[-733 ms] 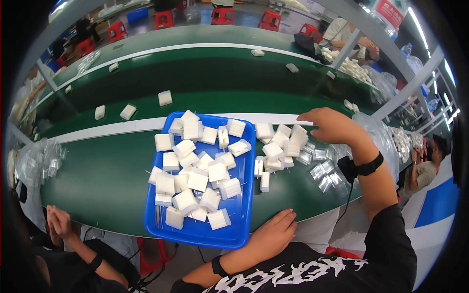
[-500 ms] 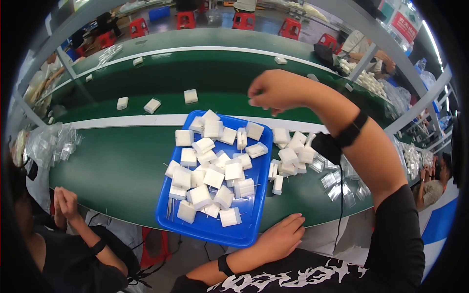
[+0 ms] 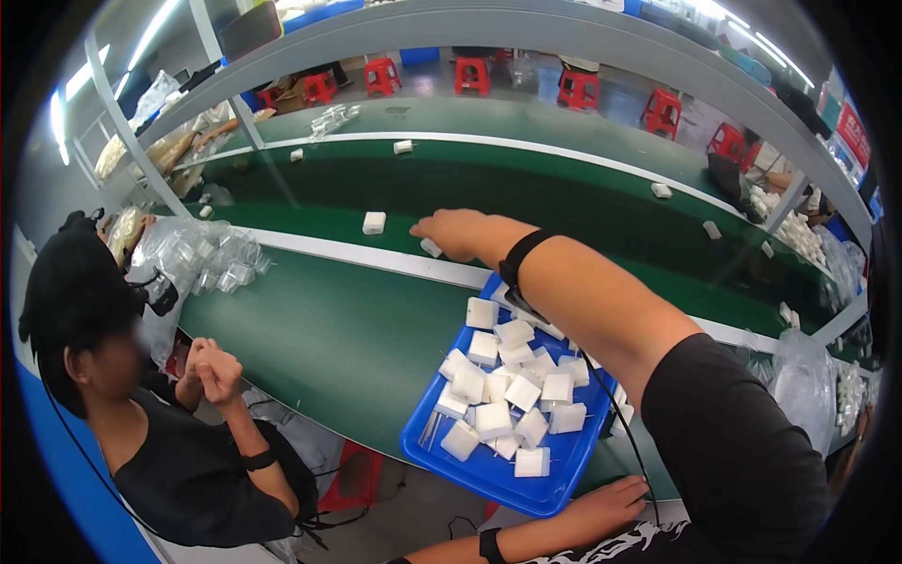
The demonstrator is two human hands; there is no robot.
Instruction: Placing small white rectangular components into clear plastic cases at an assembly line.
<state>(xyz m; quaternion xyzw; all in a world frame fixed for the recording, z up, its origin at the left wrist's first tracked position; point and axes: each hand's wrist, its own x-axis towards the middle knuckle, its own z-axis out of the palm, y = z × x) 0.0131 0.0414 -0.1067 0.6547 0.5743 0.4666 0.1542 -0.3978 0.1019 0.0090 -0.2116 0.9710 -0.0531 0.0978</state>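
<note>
My right hand point(image 3: 456, 233) reaches over the dark green belt, its fingers bent down around a small white block point(image 3: 430, 247) that peeks out beneath them. Another white block point(image 3: 374, 223) lies on the belt just left of the fingertips. Below my right forearm is a blue tray point(image 3: 413, 442) heaped with white blocks point(image 3: 492, 420); several have clear end caps and thin metal pins. The arm hides the tray's far right part. Beside the tray's near right corner, my left hand point(image 3: 611, 503) lies on the table edge, fingers stretched out and holding nothing.
A person point(image 3: 178, 442) sits at the left, hands together above the table edge. Clear plastic pieces point(image 3: 225, 263) are piled near a bag there. A white rail point(image 3: 366, 260) separates table and belt. Grey shelf bars point(image 3: 395, 58) cross overhead; red stools point(image 3: 473, 75) stand beyond.
My view has turned left, so the tray sits farther right. My right hand has come down from above the belt onto a white block. My left hand stays by the tray.
</note>
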